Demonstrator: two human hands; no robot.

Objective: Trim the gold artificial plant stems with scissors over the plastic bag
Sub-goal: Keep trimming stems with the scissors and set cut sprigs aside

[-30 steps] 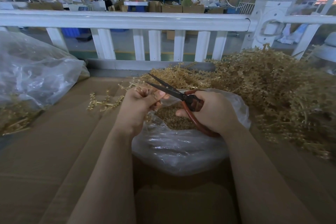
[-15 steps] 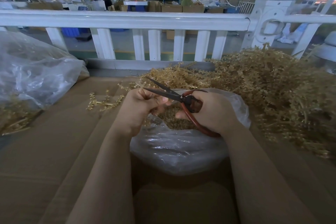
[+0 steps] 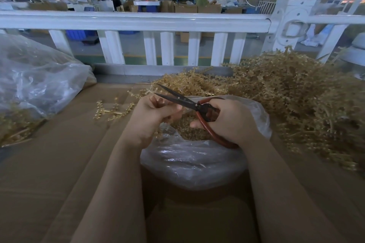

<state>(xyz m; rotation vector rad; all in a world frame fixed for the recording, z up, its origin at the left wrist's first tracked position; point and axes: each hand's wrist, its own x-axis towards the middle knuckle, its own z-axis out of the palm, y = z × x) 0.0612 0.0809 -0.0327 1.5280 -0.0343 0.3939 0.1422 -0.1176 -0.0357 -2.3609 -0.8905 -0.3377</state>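
Note:
My right hand [image 3: 229, 120] grips red-handled scissors [image 3: 183, 101] whose dark blades stand slightly apart and point up-left. My left hand [image 3: 152, 116] is curled round a gold stem, mostly hidden in the fist, right beside the blades. Both hands hover over an open clear plastic bag [image 3: 193, 162] holding gold trimmings [image 3: 187, 130]. A large heap of gold artificial plant stems [image 3: 292, 100] lies behind and to the right of the bag.
A few loose gold sprigs [image 3: 112, 110] lie on the cardboard surface [image 3: 59, 154] left of my hands. A big clear bag [image 3: 33, 85] with gold stems sits at far left. A white railing [image 3: 138, 21] runs across behind; people work beyond it.
The scissor blades have closed a little and moved slightly toward my left hand. Both hands stay over the bag.

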